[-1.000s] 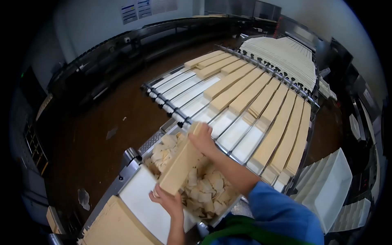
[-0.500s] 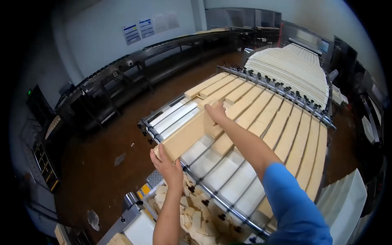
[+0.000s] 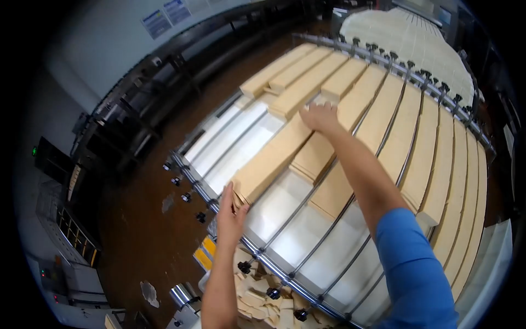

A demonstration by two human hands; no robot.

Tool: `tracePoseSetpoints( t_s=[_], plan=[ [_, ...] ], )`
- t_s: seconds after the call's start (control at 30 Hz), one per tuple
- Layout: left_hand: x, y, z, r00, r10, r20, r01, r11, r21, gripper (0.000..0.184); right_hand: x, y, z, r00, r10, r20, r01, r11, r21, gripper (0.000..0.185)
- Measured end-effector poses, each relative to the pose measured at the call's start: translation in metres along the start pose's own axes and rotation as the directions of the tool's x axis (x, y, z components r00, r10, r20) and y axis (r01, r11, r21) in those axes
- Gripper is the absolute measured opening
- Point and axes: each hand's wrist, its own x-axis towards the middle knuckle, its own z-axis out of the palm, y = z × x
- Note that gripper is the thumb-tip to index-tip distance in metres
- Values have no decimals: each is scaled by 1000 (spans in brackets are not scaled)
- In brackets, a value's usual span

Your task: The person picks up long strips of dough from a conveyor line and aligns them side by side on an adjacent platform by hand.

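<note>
A long stack of thin pale-yellow sheets (image 3: 275, 157) lies in a lane of the white sloping rack (image 3: 282, 197), between metal rods. My left hand (image 3: 231, 213) is closed around its near end, thumb and fingers on opposite sides. At the far end, my right hand (image 3: 322, 117) grips the stack from above, its fingers curled and partly hidden. A shorter stack (image 3: 312, 159) lies just right of the held one. Beyond my right hand, another stack (image 3: 344, 77) rests in its lane. Several more long stacks (image 3: 433, 159) fill the lanes to the right.
A metal bar with black knobs (image 3: 274, 293) runs along the rack's near edge. Below it sits a heap of broken pale pieces (image 3: 263, 299). A white fanned conveyor (image 3: 402, 46) stands beyond the rack. Dark metal benches (image 3: 181, 71) line the wall at left.
Both hands have lowered the stack from a raised, tilted position into a lane of the rack. The view has moved closer to the rack.
</note>
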Motion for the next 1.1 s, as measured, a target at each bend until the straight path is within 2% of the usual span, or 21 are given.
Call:
tracePoseSetpoints(
  t_s=[0.03,0.07,0.2,0.27,0.3,0.37,0.4,0.43,0.47,0.53,0.57,0.6,0.67,0.73,0.77,0.83,0.87,0.93,0.97,1.03,1.1],
  plan=[
    [5,-13,0,997,73,17,-72,997,-34,64,6,6,3,1000,-5,-2,5,1000,-29,68],
    [5,-2,-2,999,-2,45,10,984,-177,63,11,10,3,1000,-12,-12,11,998,-56,65],
    [14,-4,7,994,76,76,-64,986,-153,64,19,12,0,996,28,81,-30,999,16,65],
    [18,10,9,993,24,114,2,975,-223,62,15,13,-3,1000,23,-3,-23,999,-33,61],
    [26,4,15,992,87,87,-69,979,-191,61,17,12,-2,1000,18,-12,-18,999,-39,61],
    [40,5,28,989,116,88,-104,986,-131,61,19,15,12,967,93,-239,-112,992,-65,61],
    [48,7,36,986,142,89,-136,988,-68,61,19,13,17,964,82,-253,-102,992,-69,61],
    [55,10,44,983,157,93,-134,968,-212,59,13,7,21,942,90,-323,-105,994,-28,63],
    [62,13,49,985,161,68,-143,965,-218,59,8,1,22,916,94,-389,-98,995,11,66],
    [68,27,49,978,40,205,7,975,-224,52,-14,-14,17,931,29,-364,-18,999,34,68],
    [63,26,48,983,30,179,11,975,-224,52,-28,-21,16,945,-15,-326,39,997,67,70],
    [60,22,48,995,64,72,-51,984,-170,51,-44,-30,14,944,-41,-327,67,995,67,70],
    [42,25,37,994,95,-56,-100,990,-102,49,-82,-41,10,944,-247,-217,244,969,-43,69],
    [-6,29,15,954,148,-259,-177,980,-90,47,-129,-51,4,915,-389,-106,391,920,0,67],
    [-41,40,2,942,98,-320,-117,992,-39,47,-154,-55,-2,893,-448,-49,449,893,24,68],
    [-119,62,-18,879,72,-471,29,979,203,48,-209,-64,-9,815,-575,69,569,817,95,67],
    [-162,58,-26,846,28,-533,104,971,217,48,-235,-68,-11,761,-637,121,622,770,140,66],
    [-258,49,-34,865,-167,-472,277,945,174,48,-287,-79,-15,625,-752,208,728,658,194,66],
    [-304,50,-37,816,-220,-535,355,920,164,48,-314,-89,-13,585,-780,220,743,625,238,67],
    [-393,60,-37,815,-380,-437,564,694,447,49,-364,-109,-7,460,-851,253,787,523,327,68],
    [-474,68,-34,757,-480,-443,653,561,509,48,-413,-128,5,376,-890,257,797,452,401,70]
  ],
)
